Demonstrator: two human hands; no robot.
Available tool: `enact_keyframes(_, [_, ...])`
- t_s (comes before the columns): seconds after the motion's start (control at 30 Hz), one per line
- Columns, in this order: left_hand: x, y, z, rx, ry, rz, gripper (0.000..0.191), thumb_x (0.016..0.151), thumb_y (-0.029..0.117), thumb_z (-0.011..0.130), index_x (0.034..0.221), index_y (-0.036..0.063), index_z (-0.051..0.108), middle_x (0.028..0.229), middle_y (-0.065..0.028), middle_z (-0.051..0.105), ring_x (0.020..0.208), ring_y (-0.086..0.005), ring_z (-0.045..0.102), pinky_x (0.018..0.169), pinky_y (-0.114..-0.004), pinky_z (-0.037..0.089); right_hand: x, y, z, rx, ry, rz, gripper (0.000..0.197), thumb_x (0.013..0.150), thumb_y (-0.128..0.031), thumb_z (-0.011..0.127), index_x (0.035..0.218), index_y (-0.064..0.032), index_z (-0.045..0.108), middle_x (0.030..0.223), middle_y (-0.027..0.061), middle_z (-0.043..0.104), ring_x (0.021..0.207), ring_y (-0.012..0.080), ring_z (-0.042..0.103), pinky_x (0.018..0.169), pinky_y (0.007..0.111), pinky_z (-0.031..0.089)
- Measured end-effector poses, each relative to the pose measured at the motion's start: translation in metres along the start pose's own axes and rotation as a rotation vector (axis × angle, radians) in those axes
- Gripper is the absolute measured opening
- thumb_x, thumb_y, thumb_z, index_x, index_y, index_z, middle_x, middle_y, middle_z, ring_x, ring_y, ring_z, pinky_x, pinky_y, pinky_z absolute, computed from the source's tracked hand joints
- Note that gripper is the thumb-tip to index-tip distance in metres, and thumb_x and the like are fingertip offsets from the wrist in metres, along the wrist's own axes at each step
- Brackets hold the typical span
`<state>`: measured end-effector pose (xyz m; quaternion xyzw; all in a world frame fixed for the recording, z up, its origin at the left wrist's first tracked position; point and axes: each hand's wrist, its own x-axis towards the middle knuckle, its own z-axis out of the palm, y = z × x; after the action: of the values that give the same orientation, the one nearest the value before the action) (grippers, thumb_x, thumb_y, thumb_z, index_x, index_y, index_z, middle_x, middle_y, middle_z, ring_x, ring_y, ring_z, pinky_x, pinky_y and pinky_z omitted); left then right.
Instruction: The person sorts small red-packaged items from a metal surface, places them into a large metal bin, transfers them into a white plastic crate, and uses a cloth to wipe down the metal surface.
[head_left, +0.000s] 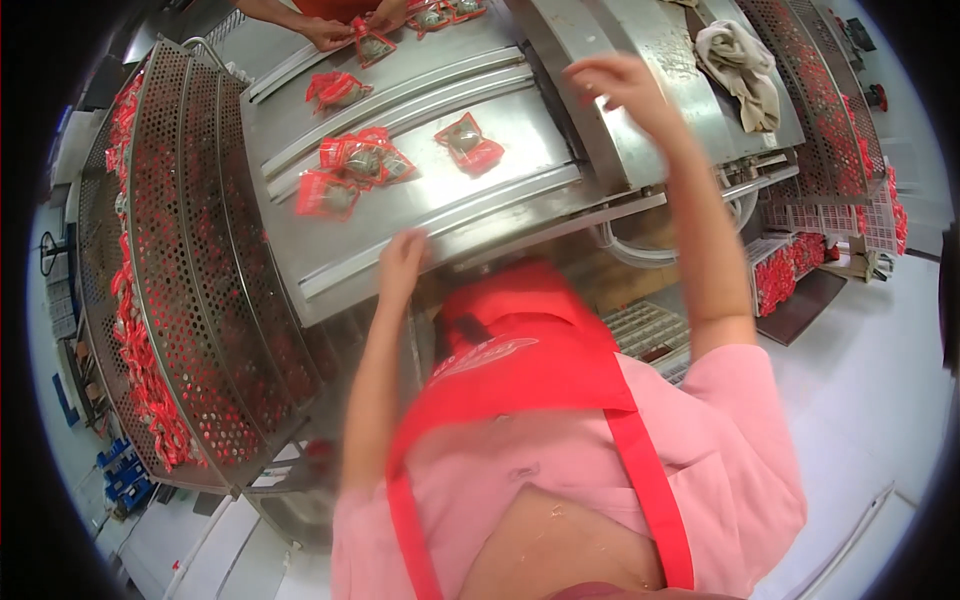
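My left hand (405, 255) is at the near edge of the stainless steel table (420, 217), by a raised metal bar; its fingers are blurred and look curled. My right hand (619, 86) hovers over the steel housing at the right, fingers loosely apart, with nothing seen in it. Between the bars, a red and clear plastic packet with a greyish, egg-like item (466, 139) lies alone. Left of it, several similar packets (367, 161) are heaped together. Another cluster of packets (335, 90) lies beyond the middle bars.
Across the table, a co-worker's hands (330, 34) hold a packet (373, 46). A crumpled cloth (739, 67) rests on the housing. Perforated metal bins (202, 262) with red packets stand at the left, another bin (802, 90) at the right. A crate of packets (791, 270) sits lower right.
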<state>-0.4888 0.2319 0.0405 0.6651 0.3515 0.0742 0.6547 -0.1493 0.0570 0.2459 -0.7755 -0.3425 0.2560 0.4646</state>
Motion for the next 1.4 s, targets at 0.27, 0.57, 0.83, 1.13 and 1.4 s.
enact_keyframes(0.27, [0.116, -0.014, 0.072, 0.121, 0.015, -0.061, 0.019, 0.085, 0.011, 0.066, 0.101, 0.0023, 0.06, 0.088, -0.0031, 0.062, 0.074, -0.0081, 0.057, 0.063, -0.022, 0.047, 0.077, 0.182, 0.162, -0.222, -0.046, 0.361, 0.032, 0.079, -0.032, 0.063, 0.082, -0.0009, 0.072, 0.07, 0.0162, 0.067, 0.062, 0.0245, 0.065, 0.066, 0.035, 0.051])
enact_keyframes(0.57, [0.13, -0.024, 0.09, 0.283, 0.437, 0.182, 0.015, 0.082, 0.01, 0.069, 0.086, 0.0034, 0.057, 0.07, -0.0011, 0.06, 0.057, -0.0064, 0.054, 0.049, -0.02, 0.044, 0.081, 0.206, 0.18, 0.309, -0.134, 0.636, 0.027, 0.081, -0.029, 0.066, 0.074, -0.0027, 0.067, 0.059, 0.0067, 0.061, 0.044, 0.0129, 0.051, 0.04, 0.029, 0.04])
enact_keyframes(0.83, [0.112, -0.007, 0.074, 0.078, 0.408, 0.076, 0.012, 0.087, 0.011, 0.063, 0.089, 0.0026, 0.055, 0.073, -0.0042, 0.062, 0.058, -0.0074, 0.056, 0.048, -0.021, 0.045, 0.064, 0.158, 0.18, 0.427, -0.307, 0.827, 0.025, 0.085, -0.024, 0.067, 0.081, 0.0012, 0.066, 0.063, 0.006, 0.062, 0.043, 0.0073, 0.047, 0.036, 0.023, 0.029])
enact_keyframes(1.13, [0.108, -0.04, 0.032, 0.183, 0.215, -0.296, 0.013, 0.089, 0.017, 0.059, 0.093, 0.0048, 0.055, 0.079, -0.0045, 0.064, 0.059, -0.0092, 0.057, 0.048, -0.021, 0.043, 0.055, 0.16, 0.195, 0.556, -0.101, 0.825, 0.01, 0.076, -0.007, 0.071, 0.072, -0.0042, 0.062, 0.062, 0.0032, 0.054, 0.048, 0.0105, 0.043, 0.04, 0.025, 0.029])
enact_keyframes(1.4, [0.139, -0.007, 0.037, -0.149, -0.013, -0.452, 0.013, 0.088, 0.021, 0.062, 0.092, 0.0089, 0.064, 0.077, 0.0029, 0.061, 0.062, -0.0036, 0.055, 0.048, -0.016, 0.044, 0.049, 0.139, 0.173, 0.478, -0.256, 0.864, 0.014, 0.078, -0.011, 0.072, 0.073, -0.0029, 0.062, 0.059, 0.0002, 0.053, 0.047, 0.0074, 0.04, 0.039, 0.023, 0.027])
